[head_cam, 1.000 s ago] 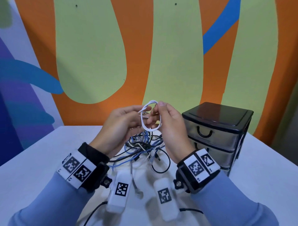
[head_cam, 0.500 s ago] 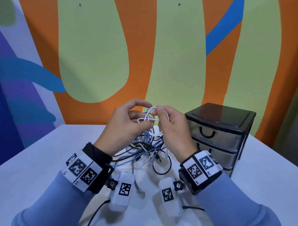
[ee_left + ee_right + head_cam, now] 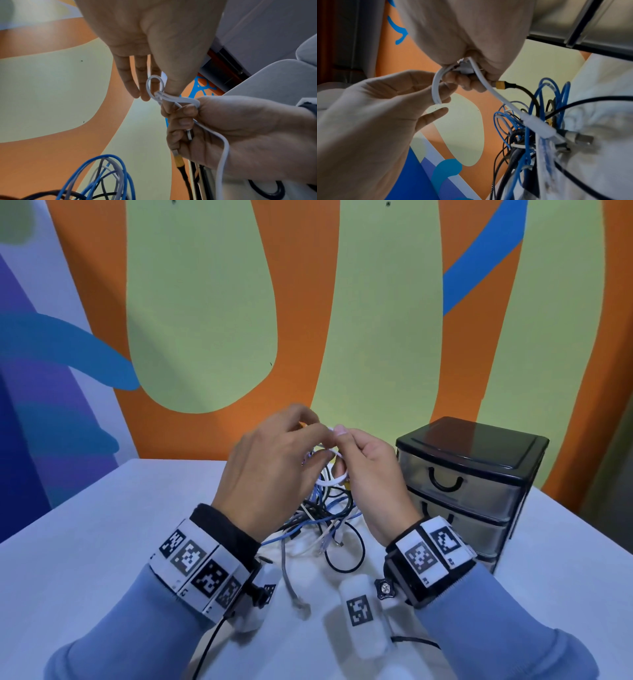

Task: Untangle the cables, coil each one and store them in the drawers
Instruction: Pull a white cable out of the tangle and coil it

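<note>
Both hands hold a small white cable coil (image 3: 334,480) in the air above the tangle of blue, black and white cables (image 3: 325,515) on the table. My left hand (image 3: 313,430) pinches a small loop of the white cable (image 3: 154,86) between thumb and forefinger, its other fingers straight. My right hand (image 3: 342,441) is curled round the gathered white turns (image 3: 436,88), knuckles toward the drawers. The white cable's free end with its plug (image 3: 539,125) hangs down into the tangle. A black cable's orange-collared plug (image 3: 500,85) sits against my right fingers.
A three-drawer unit (image 3: 472,474) with a black top stands at the right, all its drawers shut. A grey cable with a clear plug (image 3: 298,604) lies toward me. The orange and green wall stands close behind the white table (image 3: 102,542).
My left hand has swung over the white coil and now covers most of it. The large open loop seen earlier has shrunk to a tight bundle between the hands.
</note>
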`<move>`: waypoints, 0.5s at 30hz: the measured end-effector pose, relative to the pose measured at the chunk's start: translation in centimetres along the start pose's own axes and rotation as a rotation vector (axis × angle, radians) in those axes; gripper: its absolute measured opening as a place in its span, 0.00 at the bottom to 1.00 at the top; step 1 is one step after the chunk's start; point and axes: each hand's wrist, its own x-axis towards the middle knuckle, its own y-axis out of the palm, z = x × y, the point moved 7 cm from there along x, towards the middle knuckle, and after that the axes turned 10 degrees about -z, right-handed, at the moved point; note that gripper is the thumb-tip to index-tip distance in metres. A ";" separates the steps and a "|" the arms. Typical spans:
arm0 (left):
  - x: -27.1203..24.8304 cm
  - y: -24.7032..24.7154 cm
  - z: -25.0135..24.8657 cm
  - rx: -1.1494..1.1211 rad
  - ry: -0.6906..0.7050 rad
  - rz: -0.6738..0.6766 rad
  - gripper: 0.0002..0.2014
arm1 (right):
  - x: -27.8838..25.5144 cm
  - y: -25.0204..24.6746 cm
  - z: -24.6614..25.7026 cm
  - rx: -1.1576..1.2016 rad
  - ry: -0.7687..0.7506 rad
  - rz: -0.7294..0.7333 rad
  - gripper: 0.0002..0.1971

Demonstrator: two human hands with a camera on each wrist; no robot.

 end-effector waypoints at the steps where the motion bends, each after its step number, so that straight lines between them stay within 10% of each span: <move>1: 0.0 0.0 -0.1 0.017 0.038 -0.002 0.04 | 0.1 0.0 -0.3 -0.002 0.018 -0.005 0.19; 4: 0.1 0.0 0.2 -0.071 0.032 -0.050 0.06 | 0.6 -0.6 -1.1 0.045 0.091 -0.059 0.18; 15: 0.0 1.1 3.2 -1.289 -0.930 -0.185 0.05 | 0.7 -0.6 -1.8 0.378 0.358 -0.105 0.17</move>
